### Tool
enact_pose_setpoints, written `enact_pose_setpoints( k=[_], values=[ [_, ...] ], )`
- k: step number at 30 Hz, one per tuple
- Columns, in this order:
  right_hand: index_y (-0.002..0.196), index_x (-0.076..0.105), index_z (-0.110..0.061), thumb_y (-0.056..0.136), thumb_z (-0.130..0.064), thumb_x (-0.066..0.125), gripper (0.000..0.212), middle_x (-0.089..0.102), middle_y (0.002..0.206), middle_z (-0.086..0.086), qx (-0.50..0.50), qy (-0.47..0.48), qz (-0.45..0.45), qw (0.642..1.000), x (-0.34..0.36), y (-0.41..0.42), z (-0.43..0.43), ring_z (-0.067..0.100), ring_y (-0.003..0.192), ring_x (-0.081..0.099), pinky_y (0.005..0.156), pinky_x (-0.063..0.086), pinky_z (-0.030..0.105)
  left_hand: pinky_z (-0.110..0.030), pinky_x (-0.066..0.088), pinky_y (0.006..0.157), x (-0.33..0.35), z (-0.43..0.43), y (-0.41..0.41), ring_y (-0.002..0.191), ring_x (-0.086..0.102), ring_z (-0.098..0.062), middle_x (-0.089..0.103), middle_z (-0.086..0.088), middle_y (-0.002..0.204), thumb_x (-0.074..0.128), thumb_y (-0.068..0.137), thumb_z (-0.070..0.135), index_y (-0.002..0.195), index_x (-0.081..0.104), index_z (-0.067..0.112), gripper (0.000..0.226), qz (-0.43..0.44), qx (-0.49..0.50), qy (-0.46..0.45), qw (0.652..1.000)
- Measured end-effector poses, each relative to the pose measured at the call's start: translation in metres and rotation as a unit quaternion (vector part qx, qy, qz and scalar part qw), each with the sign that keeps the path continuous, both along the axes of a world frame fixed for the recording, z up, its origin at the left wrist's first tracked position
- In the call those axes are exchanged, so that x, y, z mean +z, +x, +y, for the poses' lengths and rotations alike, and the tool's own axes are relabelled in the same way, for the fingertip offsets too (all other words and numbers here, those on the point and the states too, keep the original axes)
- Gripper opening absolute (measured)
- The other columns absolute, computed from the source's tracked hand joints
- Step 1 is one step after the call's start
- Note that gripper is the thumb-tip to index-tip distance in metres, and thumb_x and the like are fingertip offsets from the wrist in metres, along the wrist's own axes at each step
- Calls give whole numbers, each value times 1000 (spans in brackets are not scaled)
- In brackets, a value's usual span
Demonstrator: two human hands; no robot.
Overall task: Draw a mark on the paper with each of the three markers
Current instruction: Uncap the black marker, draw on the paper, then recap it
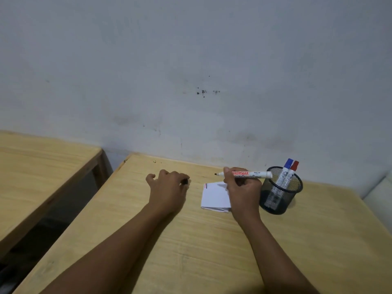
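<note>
My right hand grips a white black-tipped marker, uncapped, held level above the table with its tip pointing left. Under that hand lies a small folded white paper with short coloured marks at its top left corner. My left hand rests on the table to the left of the paper, fingers curled around a black cap. A blue-capped marker and a red-capped marker stand in a black mesh cup right of the paper.
The wooden table butts against a grey wall. A second wooden table stands to the left across a dark gap. A pale object sits at the right edge.
</note>
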State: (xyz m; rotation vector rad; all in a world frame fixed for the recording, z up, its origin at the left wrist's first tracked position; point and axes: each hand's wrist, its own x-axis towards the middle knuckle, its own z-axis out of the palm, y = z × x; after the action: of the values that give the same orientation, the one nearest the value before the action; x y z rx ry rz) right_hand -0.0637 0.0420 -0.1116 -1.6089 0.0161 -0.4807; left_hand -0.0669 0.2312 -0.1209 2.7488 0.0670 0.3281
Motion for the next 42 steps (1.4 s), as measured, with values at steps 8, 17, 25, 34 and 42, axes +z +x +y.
enact_pose_setpoints(
  k=[8, 17, 25, 34, 42],
  values=[
    [82, 75, -12, 91, -27, 74, 18, 71, 65, 1, 39, 39, -11, 998, 51, -32, -14, 10, 56, 61, 55, 49, 27, -17, 47, 70, 73, -22, -32, 90, 66, -14, 76, 5, 92, 77, 86, 16, 102, 75, 19, 16, 22, -66, -521, 851],
    [76, 74, -12, 93, -19, 72, 19, 65, 59, 2, 60, 84, -88, 991, 123, -88, -26, 13, 50, 52, 47, 44, 22, -45, 35, 95, 143, -56, -92, 100, 62, -16, 78, 12, 105, 75, 86, 33, 107, 76, 23, 24, 86, -132, -614, 774],
    [82, 76, -6, 91, -29, 74, 26, 62, 60, 2, 55, 70, -104, 991, 145, -127, -43, 15, 54, 51, 54, 43, 31, -40, 36, 85, 169, -81, -131, 92, 63, -14, 77, 10, 100, 76, 85, 30, 101, 77, 23, 18, 78, -165, -611, 770],
    [77, 75, -8, 89, -34, 74, 28, 48, 55, -3, 80, 179, -31, 980, 142, -136, -48, 13, 52, 39, 52, 35, 25, -21, 51, 81, 173, -96, -134, 87, 71, -11, 79, -6, 94, 82, 80, 11, 92, 78, 12, 13, -34, -203, -580, 788],
    [115, 62, -14, 88, -65, 59, 58, 66, 84, 8, -28, 161, 8, 987, 144, -120, -89, 18, 62, 56, 55, 44, 32, -10, 52, 70, 200, -99, -124, 81, 70, -5, 78, 0, 86, 81, 82, 10, 94, 78, 13, 13, -137, -207, -527, 813]
  ],
)
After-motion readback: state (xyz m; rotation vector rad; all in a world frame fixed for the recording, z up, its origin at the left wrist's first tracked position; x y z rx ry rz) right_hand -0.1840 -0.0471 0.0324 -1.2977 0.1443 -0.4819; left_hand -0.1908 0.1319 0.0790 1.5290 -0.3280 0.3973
